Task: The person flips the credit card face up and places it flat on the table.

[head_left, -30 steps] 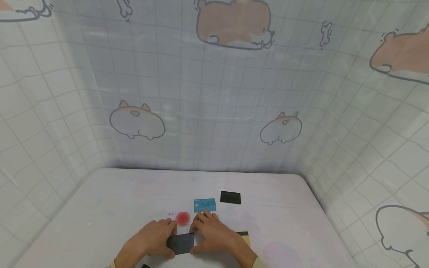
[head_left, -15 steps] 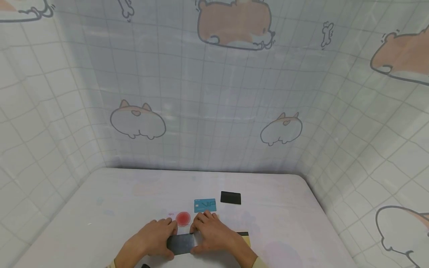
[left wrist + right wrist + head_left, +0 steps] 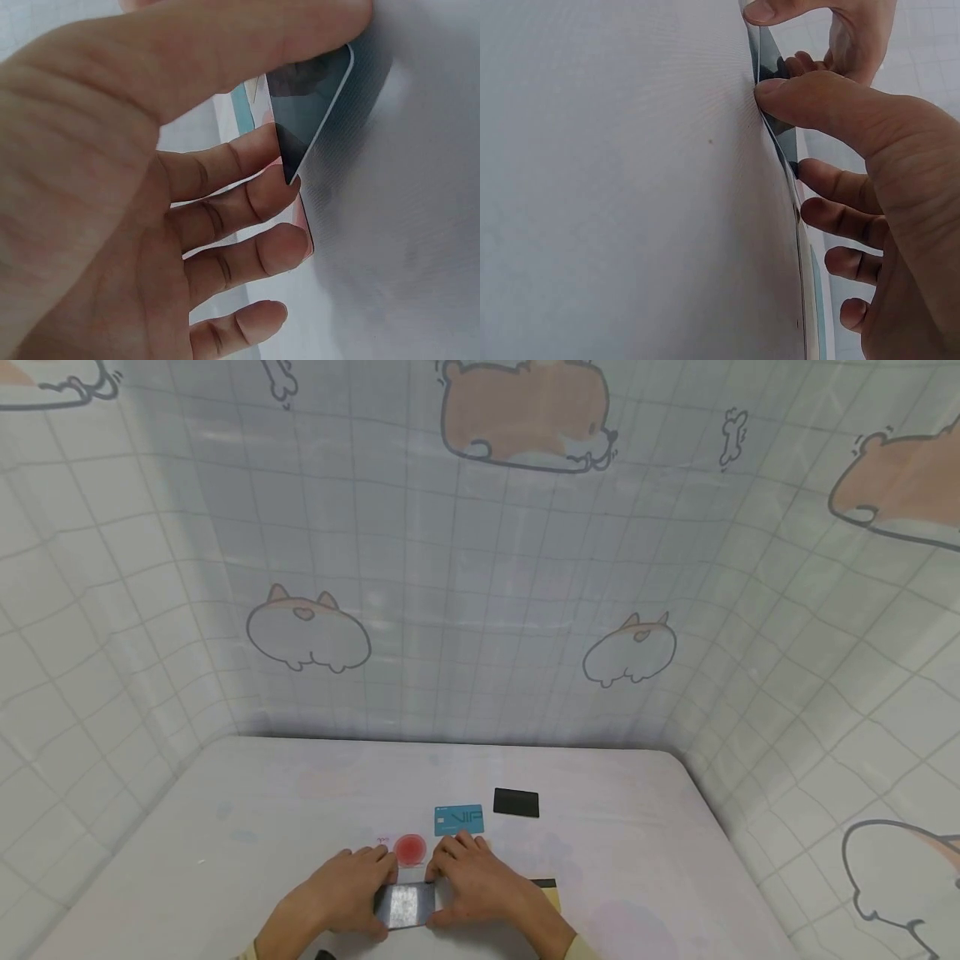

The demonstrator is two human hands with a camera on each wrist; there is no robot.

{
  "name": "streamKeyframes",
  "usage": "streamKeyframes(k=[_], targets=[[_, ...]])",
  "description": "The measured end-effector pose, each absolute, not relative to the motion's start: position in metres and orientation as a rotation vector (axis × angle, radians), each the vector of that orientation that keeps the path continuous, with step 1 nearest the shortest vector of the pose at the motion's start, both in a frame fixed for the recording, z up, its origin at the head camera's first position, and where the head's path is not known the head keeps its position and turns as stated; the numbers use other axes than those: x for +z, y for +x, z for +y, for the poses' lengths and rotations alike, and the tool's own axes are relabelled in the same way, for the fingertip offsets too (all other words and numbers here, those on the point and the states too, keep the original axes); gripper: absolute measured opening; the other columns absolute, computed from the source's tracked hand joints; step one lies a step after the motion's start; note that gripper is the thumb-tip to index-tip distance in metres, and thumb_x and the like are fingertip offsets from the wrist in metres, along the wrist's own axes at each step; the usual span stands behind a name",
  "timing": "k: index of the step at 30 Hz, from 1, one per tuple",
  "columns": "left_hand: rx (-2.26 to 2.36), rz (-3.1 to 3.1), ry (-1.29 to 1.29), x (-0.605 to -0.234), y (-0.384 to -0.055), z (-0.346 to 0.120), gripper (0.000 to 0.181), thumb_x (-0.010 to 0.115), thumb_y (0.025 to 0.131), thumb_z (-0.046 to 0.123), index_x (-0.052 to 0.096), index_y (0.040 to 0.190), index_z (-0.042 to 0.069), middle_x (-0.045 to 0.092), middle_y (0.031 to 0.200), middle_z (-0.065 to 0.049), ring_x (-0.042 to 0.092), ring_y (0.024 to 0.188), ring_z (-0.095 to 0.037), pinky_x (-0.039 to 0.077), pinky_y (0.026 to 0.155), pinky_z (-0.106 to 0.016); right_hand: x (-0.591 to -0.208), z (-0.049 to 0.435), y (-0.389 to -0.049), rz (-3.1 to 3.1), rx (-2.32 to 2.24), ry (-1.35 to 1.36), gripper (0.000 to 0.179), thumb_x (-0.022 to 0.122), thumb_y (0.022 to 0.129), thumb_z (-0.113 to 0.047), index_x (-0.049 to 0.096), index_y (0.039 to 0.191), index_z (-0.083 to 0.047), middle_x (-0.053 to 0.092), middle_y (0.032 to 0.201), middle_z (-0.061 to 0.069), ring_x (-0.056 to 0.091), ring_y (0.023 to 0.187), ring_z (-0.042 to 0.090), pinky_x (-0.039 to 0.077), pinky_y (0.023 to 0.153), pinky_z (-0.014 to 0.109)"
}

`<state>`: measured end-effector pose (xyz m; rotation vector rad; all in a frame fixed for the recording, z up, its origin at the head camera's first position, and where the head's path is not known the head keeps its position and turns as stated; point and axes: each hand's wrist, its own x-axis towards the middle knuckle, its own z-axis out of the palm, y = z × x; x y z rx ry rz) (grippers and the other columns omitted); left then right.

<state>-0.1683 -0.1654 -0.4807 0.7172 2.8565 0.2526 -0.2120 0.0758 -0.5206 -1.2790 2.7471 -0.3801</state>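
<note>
A dark, glossy card (image 3: 405, 905) lies low at the front middle of the table, held between both hands. My left hand (image 3: 347, 891) grips its left end, thumb on the near edge and fingertips at the far edge. On the right end, my right hand (image 3: 477, 882) holds it the same way. The left wrist view shows one pale-edged corner of the dark card (image 3: 315, 112) between thumb and index finger. In the right wrist view, the right thumb presses the near edge and the index fingertip touches a corner of the dark card (image 3: 784, 137). The hands cover both ends.
Just beyond the hands lies a pale card with a red disc (image 3: 409, 850). Behind it are a blue card marked VIP (image 3: 459, 819) and a black card (image 3: 516, 802). A yellow item with a black band (image 3: 545, 884) shows partly behind the right wrist.
A bright reflection has spread over the dark card, which looked plain dark a second ago. Both hands keep nearly the same place and hold.
</note>
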Motion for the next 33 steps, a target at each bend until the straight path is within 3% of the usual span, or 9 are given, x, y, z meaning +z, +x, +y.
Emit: streamKeyframes(k=[10,17,26,33], targets=[[0.270,2.868,0.705,-0.480,-0.175,-0.168,0.056,0.091,0.062,0.054,0.056,0.095,0.026,0.057,0.097,0.010,0.049,0.085,-0.010,0.048,0.082,-0.044,-0.516,0.075,-0.212,2.776,-0.414,-1.281,0.055,0.077,0.077,-0.066,0.061,0.117,-0.033,0.050,0.116,-0.018,0.037,0.105,0.004,0.041,0.089,0.035],[0.252,2.846,0.677,-0.481,-0.180,-0.167,0.058,0.089,0.062,0.058,0.058,0.099,0.026,0.056,0.097,0.010,0.051,0.087,-0.011,0.048,0.083,-0.045,-0.519,0.076,-0.213,2.790,-0.418,-1.341,0.059,0.074,0.076,-0.070,0.060,0.119,-0.033,0.050,0.118,-0.017,0.036,0.104,0.005,0.036,0.085,0.030],[0.266,2.853,0.671,-0.485,-0.180,-0.167,0.068,0.087,0.066,0.058,0.061,0.113,0.017,0.063,0.124,-0.005,0.058,0.115,-0.028,0.044,0.098,-0.057,-0.516,0.078,-0.211,2.781,-0.506,-1.288,0.057,0.074,0.080,-0.064,0.055,0.120,-0.030,0.052,0.121,-0.014,0.038,0.105,0.006,0.041,0.093,0.034],[0.319,2.936,0.745,-0.489,-0.180,-0.167,0.066,0.084,0.071,0.058,0.061,0.120,0.018,0.063,0.125,-0.002,0.058,0.119,-0.028,0.044,0.100,-0.058,-0.523,0.080,-0.217,2.777,-0.720,-1.200,0.051,0.074,0.082,-0.059,0.050,0.120,-0.034,0.051,0.118,-0.018,0.039,0.105,0.005,0.040,0.093,0.037]])
